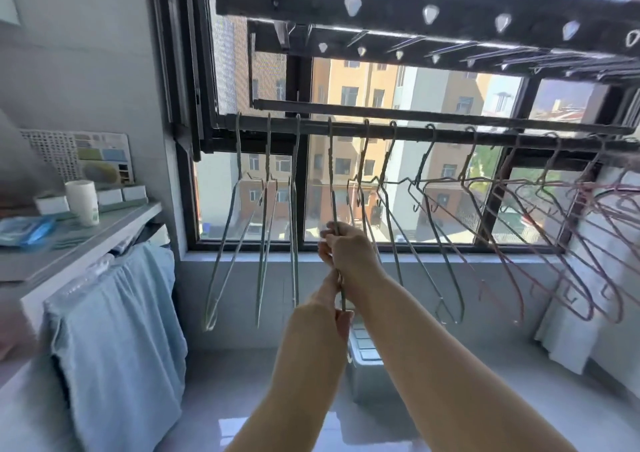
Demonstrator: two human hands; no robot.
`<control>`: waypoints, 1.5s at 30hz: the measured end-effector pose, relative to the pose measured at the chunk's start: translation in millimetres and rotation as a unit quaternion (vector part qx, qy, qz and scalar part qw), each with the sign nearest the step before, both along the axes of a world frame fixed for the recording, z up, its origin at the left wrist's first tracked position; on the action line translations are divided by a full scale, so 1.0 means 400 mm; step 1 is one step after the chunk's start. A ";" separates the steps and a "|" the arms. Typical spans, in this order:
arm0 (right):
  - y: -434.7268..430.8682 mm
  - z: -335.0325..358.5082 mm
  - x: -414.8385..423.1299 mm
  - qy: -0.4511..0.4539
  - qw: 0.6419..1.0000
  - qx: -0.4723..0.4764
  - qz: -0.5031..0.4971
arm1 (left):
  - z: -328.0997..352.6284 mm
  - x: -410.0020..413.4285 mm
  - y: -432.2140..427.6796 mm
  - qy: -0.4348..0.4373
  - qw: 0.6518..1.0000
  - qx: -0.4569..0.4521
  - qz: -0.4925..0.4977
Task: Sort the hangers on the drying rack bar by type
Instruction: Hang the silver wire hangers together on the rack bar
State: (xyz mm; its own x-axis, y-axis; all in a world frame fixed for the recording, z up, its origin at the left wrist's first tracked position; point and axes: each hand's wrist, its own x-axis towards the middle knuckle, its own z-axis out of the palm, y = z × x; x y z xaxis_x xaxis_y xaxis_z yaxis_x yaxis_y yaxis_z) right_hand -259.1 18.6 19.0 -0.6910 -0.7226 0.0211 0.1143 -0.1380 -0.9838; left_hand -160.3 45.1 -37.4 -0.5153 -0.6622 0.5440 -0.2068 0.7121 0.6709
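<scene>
Gripping one green hanger (pixel 331 181) with the right hand (pixel 349 254), fingers curled round its wires; pinching the lower end just beneath with the left hand (pixel 332 296). Hooked on the bar (pixel 412 132) straight above the fingers. Might snag the neighbouring hanger (pixel 362 167) just right of the knuckles if swung sideways. Cannot make out the left fingertips behind the right wrist, nor count the blurred pink hangers (pixel 588 230) cut off far right.

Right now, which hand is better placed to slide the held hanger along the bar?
Probably the right hand: it grips the green hanger higher, nearer the bar; the left hand holds its lower end.
</scene>
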 end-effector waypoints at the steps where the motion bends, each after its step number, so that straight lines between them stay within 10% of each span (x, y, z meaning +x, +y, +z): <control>1: 0.001 -0.007 0.000 0.005 1.000 0.008 -0.001 | -0.004 0.004 0.003 -0.002 1.000 0.000 -0.001; 11: 0.001 0.005 0.010 0.044 0.998 0.033 -0.007 | 0.018 0.030 0.006 0.003 1.000 0.011 -0.007; 19: 0.039 0.054 0.079 0.495 0.861 0.072 -0.093 | -0.004 0.065 -0.035 0.111 0.981 -0.138 0.078; 27: -0.023 0.060 0.105 0.362 0.895 0.246 0.084 | 0.004 0.068 -0.050 -0.021 0.995 -0.031 0.088; 45: -0.027 0.017 0.051 0.258 0.946 0.191 0.048 | 0.012 0.034 -0.052 0.003 0.994 -0.048 0.093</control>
